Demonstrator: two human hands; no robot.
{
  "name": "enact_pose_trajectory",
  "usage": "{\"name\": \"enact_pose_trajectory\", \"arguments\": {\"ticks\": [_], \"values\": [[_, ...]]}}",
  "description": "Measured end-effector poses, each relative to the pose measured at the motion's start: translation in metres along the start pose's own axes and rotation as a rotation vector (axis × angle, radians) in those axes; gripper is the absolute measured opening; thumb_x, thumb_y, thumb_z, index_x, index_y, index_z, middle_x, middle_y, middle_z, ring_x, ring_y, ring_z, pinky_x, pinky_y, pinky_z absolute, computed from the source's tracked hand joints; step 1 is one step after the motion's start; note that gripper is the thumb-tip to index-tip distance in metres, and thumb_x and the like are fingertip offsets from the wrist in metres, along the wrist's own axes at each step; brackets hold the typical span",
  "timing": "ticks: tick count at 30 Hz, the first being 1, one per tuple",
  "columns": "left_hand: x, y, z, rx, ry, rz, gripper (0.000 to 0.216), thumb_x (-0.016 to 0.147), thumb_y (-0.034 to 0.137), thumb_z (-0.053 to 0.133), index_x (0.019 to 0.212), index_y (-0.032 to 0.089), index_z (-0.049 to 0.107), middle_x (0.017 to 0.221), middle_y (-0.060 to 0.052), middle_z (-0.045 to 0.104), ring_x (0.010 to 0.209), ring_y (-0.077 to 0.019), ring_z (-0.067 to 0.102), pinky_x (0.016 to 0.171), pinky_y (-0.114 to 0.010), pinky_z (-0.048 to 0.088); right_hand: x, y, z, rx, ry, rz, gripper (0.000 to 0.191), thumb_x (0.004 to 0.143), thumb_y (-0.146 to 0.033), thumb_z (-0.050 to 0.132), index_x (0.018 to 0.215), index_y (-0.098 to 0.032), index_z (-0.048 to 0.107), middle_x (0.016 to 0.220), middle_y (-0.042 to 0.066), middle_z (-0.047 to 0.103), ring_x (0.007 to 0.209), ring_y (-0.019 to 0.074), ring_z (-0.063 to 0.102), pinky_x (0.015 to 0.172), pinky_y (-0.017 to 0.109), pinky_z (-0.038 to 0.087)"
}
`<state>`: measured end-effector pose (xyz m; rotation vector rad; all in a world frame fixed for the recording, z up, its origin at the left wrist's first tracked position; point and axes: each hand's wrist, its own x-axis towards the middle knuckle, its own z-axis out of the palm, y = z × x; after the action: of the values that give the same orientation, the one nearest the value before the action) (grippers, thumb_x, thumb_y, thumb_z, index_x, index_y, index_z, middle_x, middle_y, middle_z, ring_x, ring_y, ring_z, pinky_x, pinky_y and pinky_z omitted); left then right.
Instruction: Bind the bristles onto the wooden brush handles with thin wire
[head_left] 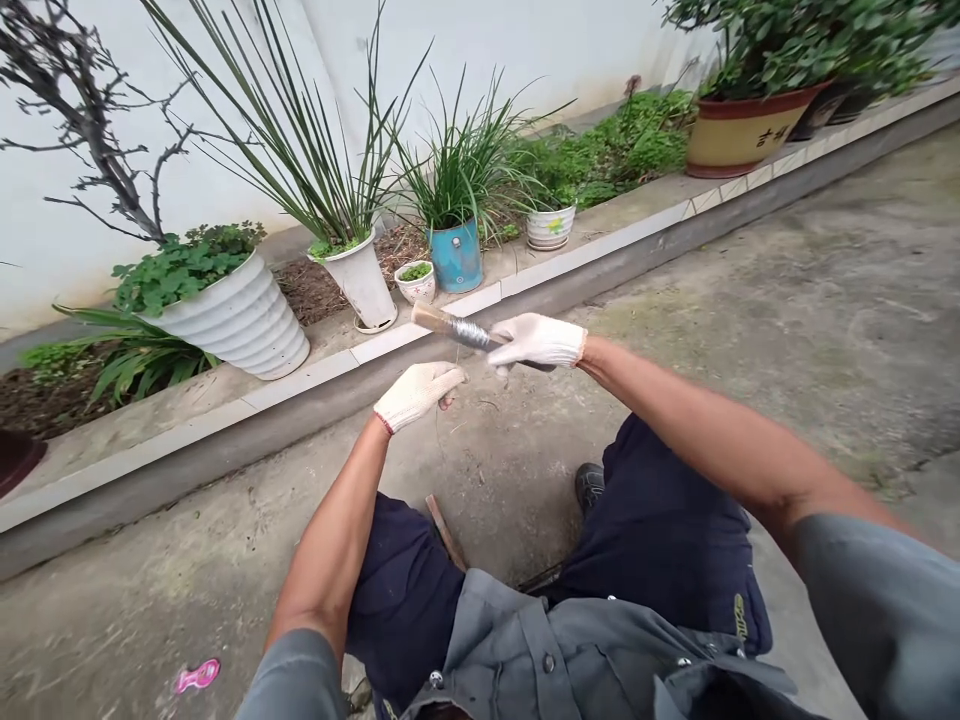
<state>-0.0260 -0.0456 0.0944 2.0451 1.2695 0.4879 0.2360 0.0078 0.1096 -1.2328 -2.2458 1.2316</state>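
A: State of the hands?
B: Both gloved. Right hand [536, 340] closed around the dark end of a brush-like tool [469, 332], thumb along it. Left hand [424, 392] just below and left of the tool, fingers drawn to a pinch; a thin strand [457, 354] seems to run up from it to the silvery binding. Exact grip on the strand too fine to confirm.
A: Where is the tool?
B: In the air above the concrete floor [517, 440], between the knees and the ledge [300, 388], pale end tilted up and left.
A: Step, in your judgement?
B: Probably winding the strand around the tool. Best practice: keep steady tension with the left, turn the tool with the right, lay each turn snug against the last. Slack would likely loosen the binding.
A: Surroundings?
B: Beyond the ledge's edge, a white tapered pot [364, 285], a small patterned pot [416, 288] and a blue pot [457, 262]. Wooden stick [446, 532] by the left knee; pink object [198, 675] well apart on the floor.
A: Obstructions?
B: None between the hands. The strand's loose end could snag on the stick.
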Motion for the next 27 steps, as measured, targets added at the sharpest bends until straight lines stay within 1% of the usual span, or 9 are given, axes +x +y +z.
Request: {"name": "enact_pose_trajectory", "arguments": {"ticks": [3,5,8,12,14,17,21,24,27], "values": [[0.018,-0.010,0.001,0.023,-0.030,-0.096,0.043,0.099,0.050,0.049,0.109,0.018,0.075,0.069,0.002,0.066,0.061,-0.0145,0.060,0.064,-0.024,0.046,0.033,0.014,-0.004,-0.309,0.162,0.093,0.026,0.086,-0.041,0.066,0.098,-0.018,0.068,0.086,0.007,0.075,0.074,0.0174,0.066,0.066,0.024,0.043],[0.029,-0.019,0.002,0.048,-0.057,-0.122,0.040,0.097,0.046,0.050,0.113,0.018,0.075,0.068,0.002,0.065,0.059,-0.0144,0.060,0.063,-0.024,0.046,0.050,0.026,-0.007,-0.568,0.202,0.146,0.025,0.089,-0.038,0.063,0.104,-0.020,0.071,0.094,0.009,0.076,0.083,0.0221,0.069,0.071,0.028,0.044],[0.041,-0.034,0.006,0.097,-0.106,-0.145,0.035,0.096,0.044,0.051,0.100,0.018,0.075,0.069,0.002,0.066,0.059,-0.0150,0.060,0.061,-0.025,0.044,0.066,0.044,-0.003,-0.830,0.171,0.184,0.028,0.089,-0.024,0.060,0.114,-0.017,0.073,0.105,0.015,0.076,0.096,0.0279,0.071,0.080,0.033,0.046],[0.052,-0.045,0.012,0.204,-0.131,-0.175,0.035,0.094,0.045,0.053,0.077,0.019,0.069,0.065,0.000,0.064,0.057,-0.0157,0.056,0.058,-0.027,0.039,0.074,0.062,0.016,-0.962,0.099,0.239,0.028,0.087,-0.013,0.060,0.110,-0.009,0.075,0.104,0.023,0.075,0.102,0.0345,0.071,0.087,0.041,0.048],[0.058,-0.048,0.014,0.245,-0.126,-0.157,0.034,0.093,0.043,0.053,0.077,0.020,0.071,0.063,0.001,0.063,0.058,-0.0158,0.052,0.057,-0.027,0.036,0.074,0.068,0.027,-0.996,0.003,0.242,0.027,0.086,-0.012,0.061,0.107,-0.008,0.077,0.104,0.023,0.075,0.104,0.0354,0.071,0.090,0.044,0.048],[0.066,-0.055,0.015,0.251,-0.142,-0.122,0.031,0.091,0.040,0.056,0.073,0.020,0.070,0.062,0.001,0.061,0.058,-0.0148,0.048,0.056,-0.027,0.033,0.070,0.076,0.037,-0.991,-0.190,0.140,0.024,0.083,-0.017,0.066,0.104,-0.011,0.078,0.104,0.020,0.075,0.106,0.0332,0.070,0.092,0.042,0.046],[0.069,-0.073,0.016,0.153,-0.170,-0.178,0.031,0.089,0.045,0.061,0.075,0.019,0.070,0.061,0.002,0.061,0.057,-0.0136,0.050,0.054,-0.025,0.033,0.064,0.085,0.039,-0.839,-0.359,-0.032,0.020,0.082,-0.034,0.069,0.092,-0.019,0.077,0.088,0.011,0.074,0.090,0.0249,0.069,0.080,0.032,0.044],[0.068,-0.085,0.022,-0.021,-0.179,-0.225,0.038,0.091,0.053,0.062,0.080,0.017,0.071,0.064,0.000,0.063,0.057,-0.0134,0.053,0.053,-0.024,0.036,0.067,0.088,0.033,-0.677,-0.348,-0.072,0.030,0.084,-0.049,0.068,0.088,-0.020,0.074,0.076,0.006,0.071,0.072,0.0179,0.064,0.068,0.027,0.040],[0.069,-0.086,0.034,-0.187,-0.184,-0.256,0.042,0.097,0.053,0.053,0.089,0.016,0.071,0.065,-0.002,0.063,0.056,-0.0141,0.057,0.055,-0.024,0.043,0.079,0.092,0.027,-0.541,-0.248,0.024,0.042,0.087,-0.059,0.063,0.093,-0.019,0.074,0.071,0.004,0.069,0.064,0.0151,0.062,0.062,0.025,0.039]]}}
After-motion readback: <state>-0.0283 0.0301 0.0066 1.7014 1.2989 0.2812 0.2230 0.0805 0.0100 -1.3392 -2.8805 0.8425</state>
